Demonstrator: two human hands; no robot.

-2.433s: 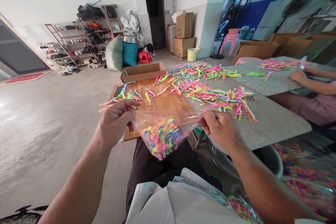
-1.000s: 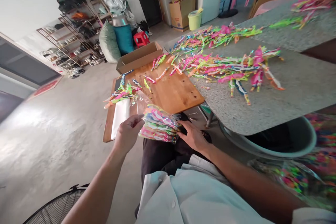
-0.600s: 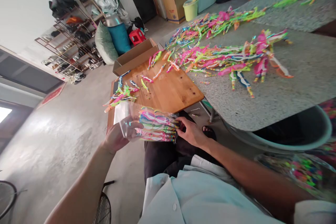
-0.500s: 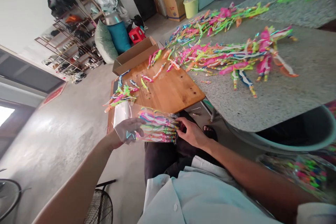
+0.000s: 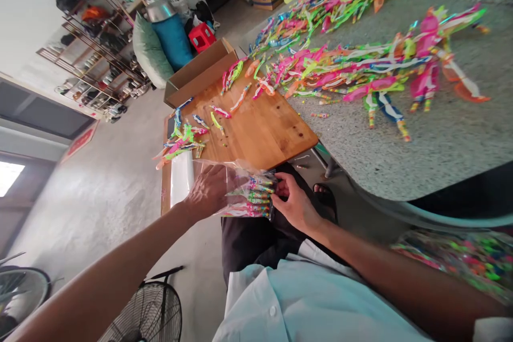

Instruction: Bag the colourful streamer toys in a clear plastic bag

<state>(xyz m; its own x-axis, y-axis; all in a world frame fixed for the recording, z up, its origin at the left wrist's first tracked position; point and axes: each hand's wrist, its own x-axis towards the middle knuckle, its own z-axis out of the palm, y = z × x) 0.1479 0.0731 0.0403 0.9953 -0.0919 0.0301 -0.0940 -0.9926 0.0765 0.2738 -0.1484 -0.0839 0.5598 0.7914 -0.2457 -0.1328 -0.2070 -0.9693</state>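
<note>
"Wooden surface (image 5: 264,133) ahead; what's lying nearer?"

"Clear bag of bright pieces (image 5: 259,200), stretching crosswise between left hand (image 5: 208,191) and right hand (image 5: 300,208). Left is lying partly inside, grip hidden; right is touching the opposite end, thumb and forefinger standing apart."

"Farther off?"

"Cardboard box (image 5: 204,76)."

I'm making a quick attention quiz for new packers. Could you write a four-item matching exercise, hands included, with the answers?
Column 1
1. Left hand
2. Right hand
3. Stool
4. Open cardboard box

Column 2
A. Red, on the floor near the teal sack
B. At the far edge of the wooden table
C. Reaching into the clear bag, under its film
D. Outside the bag, at its filled end

Right pairs: 1-C, 2-D, 3-A, 4-B
</note>
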